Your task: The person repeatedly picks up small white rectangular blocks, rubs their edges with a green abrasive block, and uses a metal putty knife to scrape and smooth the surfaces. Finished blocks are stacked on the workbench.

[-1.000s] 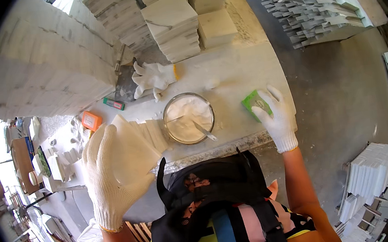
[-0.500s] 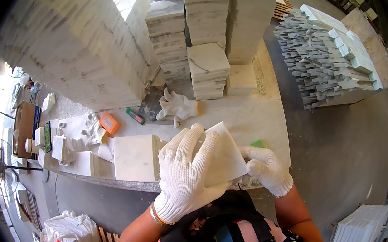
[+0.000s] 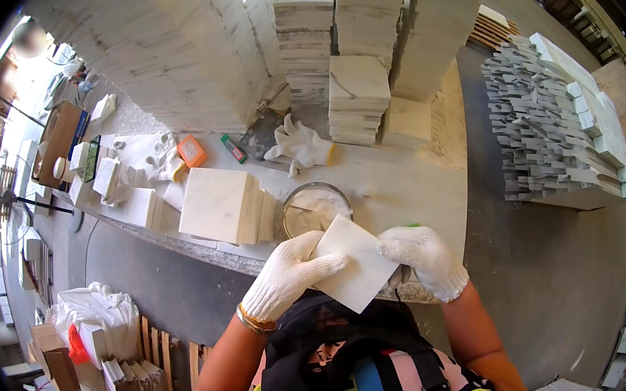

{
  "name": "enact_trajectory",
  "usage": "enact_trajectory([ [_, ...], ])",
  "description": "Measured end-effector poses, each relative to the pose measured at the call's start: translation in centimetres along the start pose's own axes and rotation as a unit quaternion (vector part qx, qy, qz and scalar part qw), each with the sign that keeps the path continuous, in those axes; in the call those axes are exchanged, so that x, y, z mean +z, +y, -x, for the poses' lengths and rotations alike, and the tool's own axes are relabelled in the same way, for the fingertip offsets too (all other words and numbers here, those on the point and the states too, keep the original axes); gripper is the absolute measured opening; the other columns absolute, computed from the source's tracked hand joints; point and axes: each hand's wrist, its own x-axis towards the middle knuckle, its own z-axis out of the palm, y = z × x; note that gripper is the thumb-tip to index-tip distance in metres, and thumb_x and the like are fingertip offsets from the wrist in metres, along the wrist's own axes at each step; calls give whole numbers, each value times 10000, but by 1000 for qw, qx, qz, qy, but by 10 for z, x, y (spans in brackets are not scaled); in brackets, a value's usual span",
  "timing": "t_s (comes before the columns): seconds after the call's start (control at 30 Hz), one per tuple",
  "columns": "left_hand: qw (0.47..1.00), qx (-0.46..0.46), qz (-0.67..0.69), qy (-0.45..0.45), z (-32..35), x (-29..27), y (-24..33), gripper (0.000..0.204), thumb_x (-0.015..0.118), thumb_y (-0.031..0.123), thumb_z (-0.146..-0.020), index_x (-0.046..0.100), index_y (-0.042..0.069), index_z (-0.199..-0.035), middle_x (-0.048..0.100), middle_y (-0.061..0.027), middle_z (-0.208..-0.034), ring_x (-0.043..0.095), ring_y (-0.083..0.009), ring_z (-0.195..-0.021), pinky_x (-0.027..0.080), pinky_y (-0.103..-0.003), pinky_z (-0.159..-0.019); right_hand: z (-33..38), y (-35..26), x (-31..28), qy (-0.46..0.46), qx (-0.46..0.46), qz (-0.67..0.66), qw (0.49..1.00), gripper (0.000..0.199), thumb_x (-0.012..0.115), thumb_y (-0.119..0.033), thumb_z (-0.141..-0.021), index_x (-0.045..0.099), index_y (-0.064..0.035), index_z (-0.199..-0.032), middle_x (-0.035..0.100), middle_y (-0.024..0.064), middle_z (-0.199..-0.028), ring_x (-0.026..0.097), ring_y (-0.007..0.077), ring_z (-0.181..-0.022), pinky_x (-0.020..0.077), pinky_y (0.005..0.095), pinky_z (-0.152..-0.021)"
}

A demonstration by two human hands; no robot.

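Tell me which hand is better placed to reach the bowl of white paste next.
Probably the left hand: its fingers lie across the white tile just below the bowl, while the right hand grips the tile's far edge, farther from it.

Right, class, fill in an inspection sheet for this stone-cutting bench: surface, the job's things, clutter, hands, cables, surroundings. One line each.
Surface: long pale stone workbench, dusty.
Job's things: square white stone tile held up at both edges; round metal bowl of white paste just behind it; short stack of square white tiles to its left.
Clutter: spare pair of white gloves, orange block, green marker.
Hands: gloved left hand and gloved right hand, both gripping the tile.
Cables: nothing seen.
Surroundings: tall white slab stacks behind the bench; grey stone strips on the right.
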Motion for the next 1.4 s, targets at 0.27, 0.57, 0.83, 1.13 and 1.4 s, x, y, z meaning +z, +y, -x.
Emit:
enact_trajectory([
  [0.27,978,4,199,63,14,20,-51,527,760,326,-910,625,-38,-1265,701,-50,-1092,639,-107,-955,507,-270,-837,13,26,-5,-69,-2,-117,991,642,735,-125,-870,512,56,-1444,628,120,-1324,607,184,-1186,473,324,-1042],
  [0.57,972,-16,223,73,18,30,-61,514,741,280,-921,600,-37,-1300,701,-65,-1127,656,-131,-985,511,-286,-874,14,35,0,-54,-3,-104,993,713,779,-85,-821,492,63,-1456,623,122,-1330,590,181,-1204,471,318,-1036],
  [0.83,980,2,175,95,19,34,-49,467,728,257,-929,601,-49,-1259,695,-91,-1147,651,-144,-1015,506,-304,-913,13,40,-2,-38,-32,-86,995,762,810,-157,-804,491,59,-1462,644,120,-1287,611,181,-1151,473,327,-1027],
  [1.13,987,41,81,131,24,39,-43,416,738,211,-933,617,-44,-1238,691,-60,-1085,621,-108,-1002,514,-297,-900,2,32,6,15,-45,-74,996,485,626,-302,-996,611,38,-1342,683,95,-1163,633,133,-987,496,274,-877],
  [1.4,975,119,5,186,29,41,-58,388,743,133,-928,628,-30,-1262,706,-53,-1093,635,-104,-991,533,-275,-881,-2,36,4,6,-29,-190,981,425,608,-161,-961,586,51,-1329,689,178,-1145,676,244,-976,555,357,-853],
])
